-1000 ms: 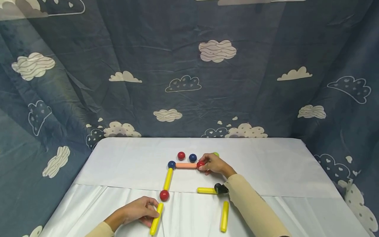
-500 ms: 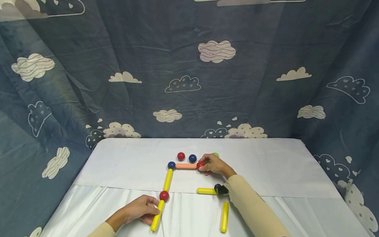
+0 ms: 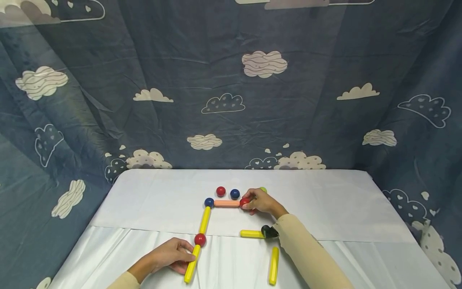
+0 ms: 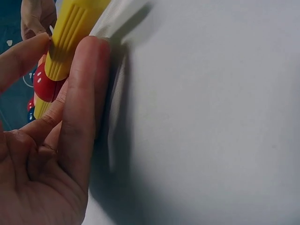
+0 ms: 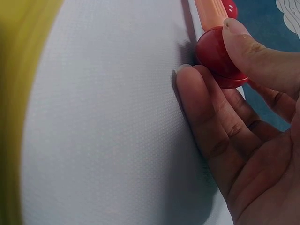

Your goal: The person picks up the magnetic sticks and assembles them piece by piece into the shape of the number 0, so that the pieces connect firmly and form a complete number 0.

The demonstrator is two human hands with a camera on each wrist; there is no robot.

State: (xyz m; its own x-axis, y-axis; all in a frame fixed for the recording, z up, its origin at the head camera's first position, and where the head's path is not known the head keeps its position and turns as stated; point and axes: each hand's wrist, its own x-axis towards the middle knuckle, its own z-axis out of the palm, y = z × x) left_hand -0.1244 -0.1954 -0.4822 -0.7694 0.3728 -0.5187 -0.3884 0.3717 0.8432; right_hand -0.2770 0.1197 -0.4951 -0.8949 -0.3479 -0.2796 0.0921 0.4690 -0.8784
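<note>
One yellow rod [image 3: 192, 265], pinched by L hand [image 3: 170, 256] well off back edge of surface [image 3: 343, 200], touches red ball [image 3: 200, 240]; R hand [image 3: 265, 202] grasps 2nd red ball [image 3: 244, 203], closer to that edge, against orange rod [image 3: 226, 204].

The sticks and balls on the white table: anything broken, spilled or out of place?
Nothing stands out as damaged or spilled. The held yellow stick meets the near red ball roughly in line with the next stick. The loose yellow stick by the right sleeve lies apart from them, perhaps a spare.
</note>
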